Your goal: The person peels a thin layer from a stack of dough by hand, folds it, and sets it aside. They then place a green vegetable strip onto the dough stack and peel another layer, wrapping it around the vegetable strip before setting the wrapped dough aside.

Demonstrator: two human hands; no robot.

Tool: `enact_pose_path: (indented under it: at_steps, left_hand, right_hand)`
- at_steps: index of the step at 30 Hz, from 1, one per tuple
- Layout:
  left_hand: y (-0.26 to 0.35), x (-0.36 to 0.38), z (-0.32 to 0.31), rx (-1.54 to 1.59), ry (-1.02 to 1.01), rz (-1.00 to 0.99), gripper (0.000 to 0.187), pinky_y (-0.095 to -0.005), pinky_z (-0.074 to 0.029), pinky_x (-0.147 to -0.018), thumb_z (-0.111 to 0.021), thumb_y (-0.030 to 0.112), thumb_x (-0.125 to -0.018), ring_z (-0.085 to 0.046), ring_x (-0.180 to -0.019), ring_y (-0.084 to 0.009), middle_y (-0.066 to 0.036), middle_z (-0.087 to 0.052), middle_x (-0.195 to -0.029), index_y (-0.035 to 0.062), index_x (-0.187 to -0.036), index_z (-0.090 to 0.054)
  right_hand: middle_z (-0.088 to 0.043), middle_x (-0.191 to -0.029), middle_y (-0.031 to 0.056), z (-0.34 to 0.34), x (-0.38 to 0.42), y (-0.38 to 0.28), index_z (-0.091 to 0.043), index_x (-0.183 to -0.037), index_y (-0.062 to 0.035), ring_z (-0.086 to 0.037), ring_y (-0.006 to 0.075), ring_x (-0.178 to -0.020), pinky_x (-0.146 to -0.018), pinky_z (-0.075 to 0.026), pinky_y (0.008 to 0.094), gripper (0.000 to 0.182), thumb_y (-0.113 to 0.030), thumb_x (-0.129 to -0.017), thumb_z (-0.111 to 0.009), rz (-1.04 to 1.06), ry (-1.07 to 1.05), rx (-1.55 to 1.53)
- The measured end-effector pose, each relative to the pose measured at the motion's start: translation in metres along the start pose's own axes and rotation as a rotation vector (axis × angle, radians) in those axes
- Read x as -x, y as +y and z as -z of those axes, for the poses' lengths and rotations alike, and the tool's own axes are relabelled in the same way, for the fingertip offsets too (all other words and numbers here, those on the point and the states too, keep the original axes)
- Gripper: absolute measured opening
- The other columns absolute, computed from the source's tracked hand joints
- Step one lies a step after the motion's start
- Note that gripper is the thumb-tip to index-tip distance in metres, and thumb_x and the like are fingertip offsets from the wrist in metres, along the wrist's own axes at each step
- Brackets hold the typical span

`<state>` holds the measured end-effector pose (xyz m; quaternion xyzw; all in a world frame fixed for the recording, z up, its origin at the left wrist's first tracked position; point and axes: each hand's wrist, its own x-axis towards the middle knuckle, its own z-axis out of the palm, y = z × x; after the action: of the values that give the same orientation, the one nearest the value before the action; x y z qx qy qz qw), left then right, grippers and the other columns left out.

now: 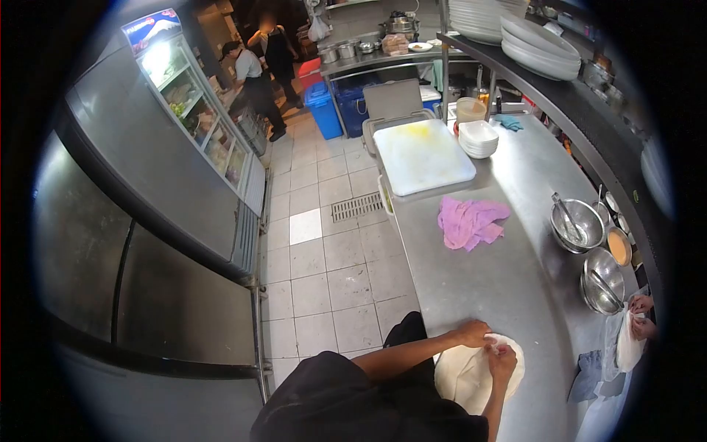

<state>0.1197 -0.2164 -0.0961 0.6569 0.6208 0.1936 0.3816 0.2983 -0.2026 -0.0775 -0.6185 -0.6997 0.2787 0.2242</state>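
Your left hand (471,334) reaches in from the left, your right hand (503,361) from the near side; both pinch the far edge of the flat dough (462,379) on the counter (471,283). Your right forearm covers part of it. Beyond: purple cloth (471,222), cutting board (423,158). Right: two metal bowls (582,237), another person's hands (642,304).

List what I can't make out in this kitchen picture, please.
All in the head view:
What lies between the fingertips of the left hand and right hand: the fingers cover it.
Part of the pale round sheet: under the hands and dark sleeve.
The owner of the co-worker's hands: cut off by the dark rim.
Contents of the steel cabinet: closed doors.
Writing on the fridge sign: too small.
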Motion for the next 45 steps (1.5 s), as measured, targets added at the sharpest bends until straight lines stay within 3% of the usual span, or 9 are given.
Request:
enact_pose_path:
  at_steps: [9, 12, 15, 18, 19, 33, 36, 38, 45]
  left_hand:
    - [-0.012, -0.011, -0.029, 0.473, 0.065, -0.082, 0.053, -0.0397, -0.039, -0.109, -0.062, 0.038, -0.096, -0.054, -0.124, -0.0354, -0.021, -0.06, -0.131, 0.0005, -0.133, -0.057]
    - [-0.032, -0.012, -0.062, 0.714, 0.287, -0.043, 0.054, -0.0342, -0.042, -0.106, -0.068, 0.032, -0.094, -0.056, -0.121, -0.0235, -0.012, -0.064, -0.127, -0.0021, -0.133, -0.053]
    - [0.011, 0.04, -0.026, 1.339, 0.274, 0.296, 0.033, -0.0296, -0.054, -0.078, -0.067, 0.027, -0.096, -0.064, -0.092, -0.014, -0.006, -0.066, -0.11, 0.0081, -0.121, -0.059]
    - [-0.003, 0.061, -0.031, 1.206, 0.288, 0.454, 0.026, -0.0318, -0.057, -0.074, -0.061, 0.027, -0.099, -0.065, -0.092, -0.0128, -0.005, -0.067, -0.101, 0.0072, -0.116, -0.059]
    - [-0.002, 0.072, -0.028, 1.231, 0.266, 0.543, 0.027, -0.0326, -0.059, -0.073, -0.059, 0.027, -0.1, -0.065, -0.093, -0.0127, -0.004, -0.068, -0.099, 0.0067, -0.118, -0.059]
    - [-0.023, 0.075, -0.019, 0.93, 0.133, 0.33, 0.034, -0.0329, -0.061, -0.074, -0.056, 0.025, -0.1, -0.068, -0.09, -0.016, -0.008, -0.068, -0.106, 0.0008, -0.125, -0.056]
    - [-0.023, 0.075, -0.018, 0.932, 0.184, 0.34, 0.031, -0.0324, -0.059, -0.07, -0.057, 0.025, -0.099, -0.07, -0.085, -0.0187, -0.012, -0.071, -0.1, -0.0001, -0.118, -0.061]
    - [-0.024, 0.07, -0.013, 0.24, 0.404, 0.219, 0.027, -0.0344, -0.057, -0.069, -0.061, 0.026, -0.097, -0.071, -0.079, -0.0217, -0.014, -0.072, -0.088, 0.0009, -0.107, -0.067]
    - [-0.031, 0.059, 0.003, 0.262, 0.452, 0.129, 0.021, -0.0345, -0.056, -0.066, -0.068, 0.022, -0.092, -0.072, -0.07, -0.0231, -0.014, -0.072, -0.08, 0.0019, -0.098, -0.07]
  right_hand:
    - [-0.058, -0.063, -0.0037, 0.023, -0.015, 0.017, -0.061, -0.068, -0.0057, -0.047, 0.0063, -0.058, -0.054, -0.04, 0.0258, 0.029, -0.021, -0.073, -0.086, -0.053, -0.191, -0.315]
    - [-0.056, -0.061, -0.0026, 0.053, -0.014, -0.037, -0.061, -0.07, -0.0071, -0.048, 0.0078, -0.058, -0.055, -0.042, 0.027, 0.03, -0.026, -0.076, -0.084, -0.007, -0.188, -0.125]
    - [-0.065, -0.077, 0.0041, 0.035, -0.016, -0.049, -0.064, -0.087, -0.0038, -0.057, 0.0126, -0.07, -0.065, -0.048, 0.031, 0.032, -0.03, -0.08, -0.082, 0.12, -0.206, -0.245]
    - [-0.07, -0.094, 0.0153, 0.009, -0.016, -0.043, -0.064, -0.104, -0.0022, -0.068, 0.0292, -0.088, -0.081, -0.053, 0.0375, 0.044, -0.037, -0.082, -0.079, 0.443, -0.317, -0.063]
    - [-0.069, -0.101, 0.0163, -0.003, -0.011, -0.044, -0.067, -0.1, -0.0052, -0.065, 0.0363, -0.095, -0.082, -0.051, 0.0439, 0.039, -0.041, -0.086, -0.067, 0.285, -0.388, -0.013]
    - [-0.069, -0.095, 0.0142, -0.005, -0.028, -0.03, -0.069, -0.094, -0.0064, -0.067, 0.0333, -0.09, -0.08, -0.052, 0.0416, 0.026, -0.031, -0.093, -0.06, 0.299, -0.318, 0.002]
    - [-0.068, -0.095, 0.0135, -0.001, -0.025, -0.039, -0.069, -0.096, -0.0067, -0.066, 0.0327, -0.09, -0.081, -0.052, 0.0414, 0.024, -0.029, -0.091, -0.062, 0.307, -0.33, 0.029]
    - [-0.067, -0.095, 0.0127, 0.0, -0.022, -0.046, -0.069, -0.096, -0.0071, -0.066, 0.0322, -0.09, -0.081, -0.052, 0.0413, 0.022, -0.028, -0.09, -0.065, 0.325, -0.336, 0.06]
    - [-0.064, -0.088, 0.0094, -0.025, -0.023, -0.042, -0.066, -0.091, -0.0074, -0.065, 0.0301, -0.082, -0.075, -0.051, 0.0413, 0.016, -0.02, -0.082, -0.07, 0.575, -0.269, 0.012]
